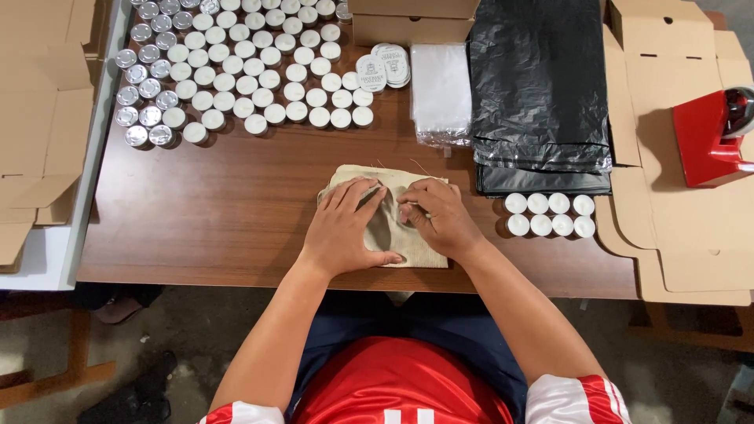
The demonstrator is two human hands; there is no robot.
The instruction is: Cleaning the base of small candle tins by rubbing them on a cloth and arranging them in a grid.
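A small beige cloth pouch (pixel 389 228) lies flat near the front edge of the brown wooden table (pixel 236 212). My left hand (pixel 343 228) rests on its left half, fingers spread and pressing down. My right hand (pixel 440 216) lies on its right half, fingertips pinching the cloth near the middle. Just right of my right hand stands a group of several white tealight candles (pixel 550 214) in two rows.
Many white tealights in metal cups (pixel 236 71) fill the back left. Round labels (pixel 385 67), a stack of clear bags (pixel 441 94) and black plastic bags (pixel 542 94) lie behind. Flat cardboard (pixel 691 228) and a red tape dispenser (pixel 711 137) are right; more cardboard (pixel 39 118) is left.
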